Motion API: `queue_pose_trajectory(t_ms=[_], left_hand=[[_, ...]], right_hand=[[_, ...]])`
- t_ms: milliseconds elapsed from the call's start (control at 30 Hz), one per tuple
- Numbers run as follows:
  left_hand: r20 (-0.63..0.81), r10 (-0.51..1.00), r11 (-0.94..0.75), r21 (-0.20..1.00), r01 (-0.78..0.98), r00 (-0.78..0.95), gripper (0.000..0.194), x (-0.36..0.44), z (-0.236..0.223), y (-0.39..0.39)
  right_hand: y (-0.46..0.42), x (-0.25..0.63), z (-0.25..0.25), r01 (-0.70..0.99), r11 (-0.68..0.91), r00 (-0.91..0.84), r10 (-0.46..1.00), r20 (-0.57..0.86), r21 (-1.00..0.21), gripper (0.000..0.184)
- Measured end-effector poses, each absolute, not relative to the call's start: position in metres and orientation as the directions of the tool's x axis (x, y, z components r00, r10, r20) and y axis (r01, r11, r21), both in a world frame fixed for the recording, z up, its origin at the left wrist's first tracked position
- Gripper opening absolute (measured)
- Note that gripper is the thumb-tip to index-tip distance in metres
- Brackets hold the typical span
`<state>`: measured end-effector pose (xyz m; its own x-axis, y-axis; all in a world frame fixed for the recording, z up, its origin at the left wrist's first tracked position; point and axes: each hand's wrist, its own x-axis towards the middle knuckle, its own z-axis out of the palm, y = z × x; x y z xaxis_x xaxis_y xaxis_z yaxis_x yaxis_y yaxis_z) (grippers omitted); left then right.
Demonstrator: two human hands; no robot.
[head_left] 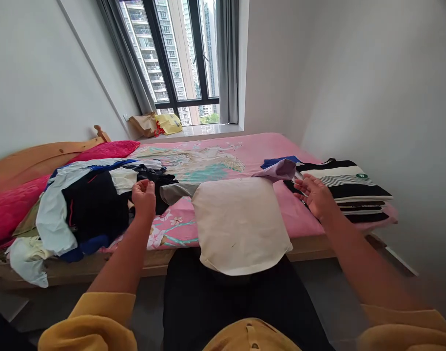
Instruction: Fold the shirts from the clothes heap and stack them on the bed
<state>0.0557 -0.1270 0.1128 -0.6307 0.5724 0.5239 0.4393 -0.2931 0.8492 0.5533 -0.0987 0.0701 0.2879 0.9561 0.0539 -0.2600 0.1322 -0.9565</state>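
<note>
Cream top (241, 224) is right in front of the person, its upper part on the bed (259, 144) and its hem hanging past the near edge over the dark trousers (193, 297). Calling its middle the clock centre: grey sleeve (179, 192) at ten, lilac sleeve (277, 170) at one.

Left hand (144, 197) is near ten, just off the grey sleeve's end; fingertips curled in close, can't tell if they're shut or pinching cloth. Right hand (314, 195) is at two, fingers bent by the lilac sleeve's end, can't tell if they've got hold of it.

What could go wrong imo: with that much hanging over, a tug toward six could drag the whole lot off the bed. Swing the right hand wide and it might knock the folded stack (354, 190) between two and three. Grey sleeve could also snag in the messy heap (94, 204) at nine.

Headcount: one cream top, two sleeves, two hands, one stack and one heap (pieces overlap too much to count), one blue cloth (279, 162) at one, plus two bags at eleven, one brown (144, 125), one yellow (168, 124).
</note>
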Motion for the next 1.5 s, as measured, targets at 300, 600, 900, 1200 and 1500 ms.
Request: queue_pose_trajectory(t_ms=[300, 600, 900, 1200, 1500], left_hand=[[0.317, 0.947, -0.186, 0.680, 0.710, -0.056, 0.033, 0.137, -0.095, -0.255], [0.433, 0.897, -0.119, 0.426, 0.897, -0.087, 0.027, 0.167, -0.119, -0.230], [0.461, 0.859, -0.202, 0.703, 0.682, -0.222, 0.010, 0.169, -0.109, -0.260], [0.228, 0.805, 0.120, 0.843, 0.525, -0.548, 0.026, 0.155, -0.101, -0.292], [0.119, 0.867, 0.170, 0.842, 0.513, -0.484, 0.032, 0.158, -0.098, -0.288]], right_hand=[[-0.200, 0.527, -0.154, 0.394, 0.037, 0.273, 0.949, 0.155, -0.918, 0.054], [-0.186, 0.506, -0.176, 0.505, 0.037, 0.394, 0.879, 0.269, -0.862, 0.041], [-0.204, 0.508, -0.165, 0.401, -0.010, 0.577, 0.779, 0.244, -0.916, 0.034], [-0.228, 0.523, -0.167, 0.336, 0.024, 0.690, 0.675, 0.263, -0.942, 0.028], [-0.223, 0.522, -0.159, 0.162, 0.081, 0.695, 0.698, 0.171, -0.984, 0.026]])
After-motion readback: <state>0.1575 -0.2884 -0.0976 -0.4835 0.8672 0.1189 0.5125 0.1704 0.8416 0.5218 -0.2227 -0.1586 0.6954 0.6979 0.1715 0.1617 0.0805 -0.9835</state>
